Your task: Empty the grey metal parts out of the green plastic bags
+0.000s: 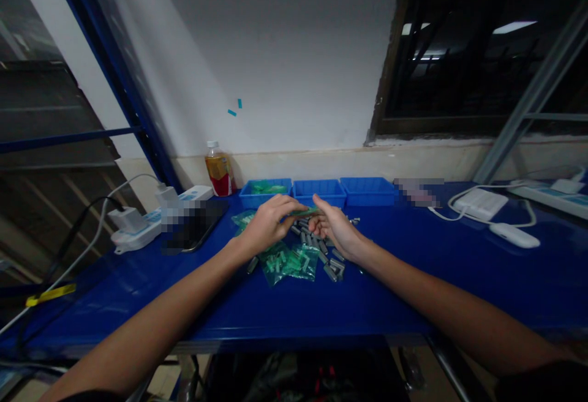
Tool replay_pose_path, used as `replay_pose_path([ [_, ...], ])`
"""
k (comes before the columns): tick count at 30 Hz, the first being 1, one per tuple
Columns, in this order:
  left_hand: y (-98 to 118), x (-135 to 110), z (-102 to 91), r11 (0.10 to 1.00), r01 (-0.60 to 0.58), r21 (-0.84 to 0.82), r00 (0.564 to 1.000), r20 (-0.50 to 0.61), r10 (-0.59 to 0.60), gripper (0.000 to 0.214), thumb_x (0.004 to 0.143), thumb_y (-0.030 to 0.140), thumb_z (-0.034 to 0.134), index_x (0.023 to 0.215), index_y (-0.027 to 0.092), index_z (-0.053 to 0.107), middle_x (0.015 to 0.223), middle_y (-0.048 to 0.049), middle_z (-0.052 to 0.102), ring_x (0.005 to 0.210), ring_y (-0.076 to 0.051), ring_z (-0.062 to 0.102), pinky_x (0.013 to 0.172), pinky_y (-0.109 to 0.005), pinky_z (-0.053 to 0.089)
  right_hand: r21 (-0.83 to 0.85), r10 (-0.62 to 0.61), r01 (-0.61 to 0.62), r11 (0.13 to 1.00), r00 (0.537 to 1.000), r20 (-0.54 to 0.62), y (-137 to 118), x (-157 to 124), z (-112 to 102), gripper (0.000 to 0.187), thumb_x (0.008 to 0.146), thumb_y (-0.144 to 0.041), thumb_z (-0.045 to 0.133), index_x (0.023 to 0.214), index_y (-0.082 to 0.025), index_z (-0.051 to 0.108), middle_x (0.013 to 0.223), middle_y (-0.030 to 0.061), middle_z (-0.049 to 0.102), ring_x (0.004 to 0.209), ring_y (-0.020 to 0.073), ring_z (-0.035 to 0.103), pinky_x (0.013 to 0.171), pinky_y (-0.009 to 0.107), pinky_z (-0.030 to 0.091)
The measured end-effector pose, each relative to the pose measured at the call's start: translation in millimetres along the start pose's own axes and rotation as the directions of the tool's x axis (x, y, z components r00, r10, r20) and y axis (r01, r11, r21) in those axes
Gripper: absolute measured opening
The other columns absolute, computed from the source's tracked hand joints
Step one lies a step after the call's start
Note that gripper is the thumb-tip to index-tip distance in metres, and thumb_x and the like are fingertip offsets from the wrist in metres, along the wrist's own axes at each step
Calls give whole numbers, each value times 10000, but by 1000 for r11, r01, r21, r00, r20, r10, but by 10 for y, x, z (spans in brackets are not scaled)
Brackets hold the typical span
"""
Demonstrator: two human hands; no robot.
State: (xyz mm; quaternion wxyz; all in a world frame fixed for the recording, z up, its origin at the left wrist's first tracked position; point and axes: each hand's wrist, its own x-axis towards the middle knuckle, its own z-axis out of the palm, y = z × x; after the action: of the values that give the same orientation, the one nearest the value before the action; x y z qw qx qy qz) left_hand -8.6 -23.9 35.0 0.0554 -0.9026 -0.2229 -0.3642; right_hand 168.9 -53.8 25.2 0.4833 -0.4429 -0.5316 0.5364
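My left hand (271,221) and my right hand (337,227) meet above the middle of the blue table. Between their fingertips is a thin green piece (305,211), perhaps plastic bag film; its exact kind is too small to tell. The left fingers pinch its left end, while the right thumb lies at its other end and the right fingers curl below. Under the hands lie several grey metal cylinders (331,272) in a loose heap. A clear plastic bag (289,262) of small green parts rests in front of them, and another green bag (242,220) is partly behind my left wrist.
Three blue bins stand along the wall: the left bin (245,198) holds green bags, beside a middle bin (325,192) and a right bin (367,192). A drink bottle (219,172), dark phone (202,227) and power strip (138,238) are left; a white charger (480,204) with cables lies right.
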Motion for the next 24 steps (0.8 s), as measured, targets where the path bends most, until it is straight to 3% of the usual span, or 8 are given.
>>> replay_pose_path([
  [6, 30, 22, -86, 998, -19, -53, 991, 131, 26, 259, 896, 335, 505, 1094, 191, 590, 1066, -61, 654, 992, -180, 573, 880, -343, 447, -53, -28, 23, 998, 994, -106, 1, 36, -16, 212, 772, -344, 517, 674, -163, 568, 530, -26, 524, 451, 85, 432, 456, 219, 287],
  [8, 56, 30, -108, 996, 69, -48, 987, 149, -61, 296, 907, 391, 462, 1072, 189, 602, 1052, -62, 650, 990, -194, 565, 887, -357, 430, -198, -156, 130, 972, 980, -122, 20, 65, -50, 168, 776, -290, 495, 731, -164, 597, 541, -32, 516, 469, 98, 439, 476, 227, 308],
  [10, 69, 40, -113, 966, 241, -96, 963, 151, -225, 373, 926, 434, 375, 998, 177, 635, 948, -58, 664, 904, -195, 581, 837, -344, 433, -419, -377, 308, 854, 922, -91, 31, 76, -92, 191, 799, -284, 490, 790, -161, 635, 588, -16, 536, 522, 119, 469, 534, 250, 355],
  [14, 45, 70, -77, 707, 598, -377, 800, 221, -558, 625, 919, 545, 222, 776, 127, 664, 686, -56, 622, 660, -162, 566, 661, -285, 433, -668, -677, 568, 481, 725, 129, 32, 39, -135, 251, 847, -230, 478, 991, -186, 679, 778, 38, 593, 701, 154, 542, 699, 286, 414],
  [16, 20, 83, -49, 563, 670, -484, 726, 266, -635, 602, 884, 582, 297, 686, 123, 632, 630, -43, 589, 574, -134, 523, 586, -257, 407, -667, -691, 614, 421, 694, 202, 32, 9, -126, 292, 863, -200, 456, 1070, -214, 663, 820, 43, 584, 751, 155, 555, 717, 285, 426],
  [19, -15, 88, -19, 432, 701, -567, 667, 308, -679, 444, 830, 528, 467, 656, 134, 577, 569, -2, 541, 504, -105, 482, 512, -225, 368, -652, -670, 642, 403, 693, 267, 31, -25, -97, 331, 855, -190, 466, 1138, -237, 632, 856, 43, 565, 805, 159, 561, 749, 296, 440],
  [21, -33, 78, -18, 465, 679, -569, 675, 234, -700, 352, 830, 460, 497, 705, 140, 574, 543, 18, 516, 489, -106, 483, 498, -221, 372, -654, -632, 619, 434, 727, 269, 26, -36, -78, 344, 820, -226, 534, 1153, -220, 621, 905, 53, 564, 844, 168, 560, 783, 314, 440],
  [24, -39, 46, -48, 764, 522, -378, 806, -74, -587, 245, 852, 366, 509, 828, 146, 613, 676, -11, 595, 609, -129, 554, 583, -240, 432, -611, -520, 516, 600, 832, 192, 7, -33, -49, 311, 793, -367, 591, 1032, -184, 667, 924, 69, 591, 867, 186, 564, 790, 334, 431],
])
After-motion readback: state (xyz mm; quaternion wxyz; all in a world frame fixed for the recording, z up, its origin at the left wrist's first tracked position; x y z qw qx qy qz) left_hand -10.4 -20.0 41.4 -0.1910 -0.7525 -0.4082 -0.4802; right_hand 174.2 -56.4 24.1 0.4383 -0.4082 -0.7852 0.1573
